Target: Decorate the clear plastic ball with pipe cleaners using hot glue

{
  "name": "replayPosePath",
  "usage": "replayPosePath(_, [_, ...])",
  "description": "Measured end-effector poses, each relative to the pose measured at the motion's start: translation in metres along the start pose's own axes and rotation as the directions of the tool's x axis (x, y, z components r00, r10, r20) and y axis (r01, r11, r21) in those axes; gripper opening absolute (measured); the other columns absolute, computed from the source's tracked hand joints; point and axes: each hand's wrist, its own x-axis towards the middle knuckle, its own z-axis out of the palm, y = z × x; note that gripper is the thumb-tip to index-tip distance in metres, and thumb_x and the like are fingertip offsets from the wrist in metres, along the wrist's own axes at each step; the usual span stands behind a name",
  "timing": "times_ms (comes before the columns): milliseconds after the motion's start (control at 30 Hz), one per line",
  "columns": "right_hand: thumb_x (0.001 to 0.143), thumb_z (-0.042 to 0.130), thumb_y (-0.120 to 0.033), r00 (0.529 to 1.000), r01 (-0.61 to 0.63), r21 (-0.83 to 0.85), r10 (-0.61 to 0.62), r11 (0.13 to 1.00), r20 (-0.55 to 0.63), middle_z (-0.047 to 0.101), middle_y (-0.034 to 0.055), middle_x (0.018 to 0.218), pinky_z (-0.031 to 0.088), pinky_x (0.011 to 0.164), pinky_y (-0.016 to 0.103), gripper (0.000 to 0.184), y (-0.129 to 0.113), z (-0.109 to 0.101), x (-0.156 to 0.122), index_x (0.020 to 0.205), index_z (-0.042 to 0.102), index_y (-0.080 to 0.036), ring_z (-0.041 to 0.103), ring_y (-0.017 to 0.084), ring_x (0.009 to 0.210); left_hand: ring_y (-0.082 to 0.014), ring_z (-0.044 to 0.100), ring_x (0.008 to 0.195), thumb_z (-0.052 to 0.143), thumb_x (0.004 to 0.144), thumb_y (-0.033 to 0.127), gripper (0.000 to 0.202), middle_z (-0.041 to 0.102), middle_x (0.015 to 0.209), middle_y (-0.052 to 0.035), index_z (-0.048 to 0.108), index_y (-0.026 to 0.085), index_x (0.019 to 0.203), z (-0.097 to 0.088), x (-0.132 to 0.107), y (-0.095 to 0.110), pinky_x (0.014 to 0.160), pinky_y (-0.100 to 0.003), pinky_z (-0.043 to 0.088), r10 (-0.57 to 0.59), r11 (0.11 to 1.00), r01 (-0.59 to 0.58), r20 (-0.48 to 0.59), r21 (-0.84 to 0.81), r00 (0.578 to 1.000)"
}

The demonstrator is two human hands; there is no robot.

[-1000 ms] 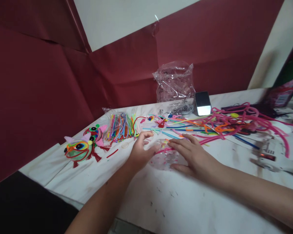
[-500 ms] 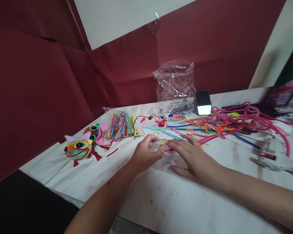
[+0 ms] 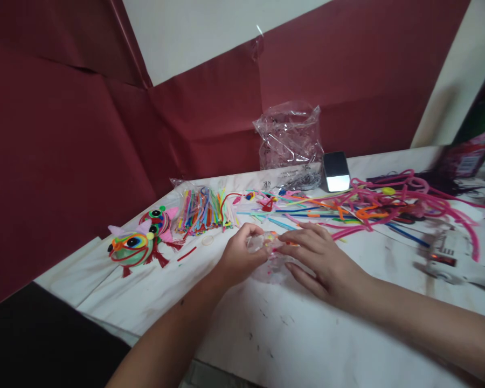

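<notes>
Clear plastic thing: I see this see-through thing [image 3: 274, 272] with pink and yellow bits low on the counter [image 3: 303, 337], between the 2 hands.
Left hand: the left hand [image 3: 240, 253] has its fingers curled, and they seem to pinch the left edge of the plastic between thumb and fingers.
Right hand: the right hand [image 3: 327, 256] has its fingers spread, thumb apart, with the tips over the right side. I can't tell how hard they press.
Squash: the plastic looks thin, so a hard pinch on the left could bend it.
Slip: it looks smooth too, and if the right hand only rests there, it could slide or turn.
Little bits: if the pink and yellow bits are loose or poorly stuck, rubbing fingers could knock them off.
White tool: the tool [image 3: 450, 258] with a small orange light is near the right arm. It looks like a glue gun, so it may be hot, and a wide swing could bump it.
Fuzzy sticks: the messy heap [image 3: 371, 212] lies just past the right hand, and its ends could snag on the fingers.
</notes>
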Motion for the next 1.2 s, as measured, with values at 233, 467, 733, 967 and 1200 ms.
replayPosePath(233, [0.086, 0.046, -0.012, 0.998, -0.005, -0.001, 0.005, 1.0, -0.068, 0.065, 0.0112, 0.098, 0.04, 0.084, 0.047, 0.019, 0.0036, -0.0031, 0.002, 0.1, 0.057, -0.018, 0.058, 0.022, 0.089, -0.0196, 0.054, 0.091, 0.063, 0.068, 0.028, 0.028, 0.056, 0.094, -0.0022, 0.051, 0.019, 0.092, 0.0002, -0.0003, -0.0024, 0.08, -0.029, 0.042, -0.005, 1.0, 0.005, 0.003, -0.01, 1.0])
replayPosePath(467, [0.086, 0.045, -0.011, 0.997, 0.07, -0.002, -0.07, 0.998, -0.022, 0.066, 0.0121, 0.103, 0.036, 0.088, 0.049, 0.024, 0.0023, 0.0035, -0.0024, 0.108, 0.055, -0.017, 0.058, 0.023, 0.097, -0.0199, 0.053, 0.093, 0.063, 0.068, 0.029, 0.028, 0.056, 0.094, -0.0023, 0.051, 0.019, 0.091, -0.0006, 0.0001, -0.0002, 0.082, -0.03, 0.042, 0.007, 1.0, -0.007, -0.001, -0.003, 1.0])
replayPosePath(733, [0.087, 0.046, -0.011, 0.999, -0.016, 0.041, 0.018, 0.999, -0.049, 0.067, 0.0108, 0.1, 0.039, 0.088, 0.048, 0.024, 0.0077, 0.0036, -0.0028, 0.109, 0.051, -0.02, 0.06, 0.021, 0.093, -0.018, 0.054, 0.086, 0.063, 0.067, 0.027, 0.028, 0.056, 0.093, -0.0016, 0.05, 0.019, 0.09, -0.0004, 0.0001, -0.0027, 0.076, -0.028, 0.042, -0.016, 1.0, 0.017, 0.007, -0.018, 1.0])
replayPosePath(967, [0.085, 0.046, -0.009, 1.0, 0.018, 0.084, -0.018, 0.996, -0.008, 0.065, 0.0125, 0.104, 0.04, 0.087, 0.048, 0.028, 0.0038, 0.0047, -0.0035, 0.111, 0.052, -0.017, 0.058, 0.023, 0.098, -0.0191, 0.054, 0.091, 0.062, 0.069, 0.028, 0.028, 0.056, 0.095, -0.0022, 0.049, 0.019, 0.092, -0.0005, 0.0, -0.0051, 0.081, -0.03, 0.042, 0.019, 0.999, -0.019, 0.021, -0.04, 1.0])
replayPosePath(1200, [0.085, 0.046, -0.011, 1.0, 0.001, 0.054, -0.002, 0.999, 0.004, 0.063, 0.0129, 0.107, 0.041, 0.083, 0.049, 0.03, 0.0012, 0.0058, -0.0036, 0.113, 0.054, -0.018, 0.055, 0.025, 0.096, -0.0193, 0.053, 0.093, 0.062, 0.07, 0.03, 0.026, 0.056, 0.095, -0.0023, 0.05, 0.019, 0.091, -0.0001, 0.001, -0.0025, 0.083, -0.029, 0.042, 0.029, 0.999, -0.029, 0.016, -0.02, 0.999])
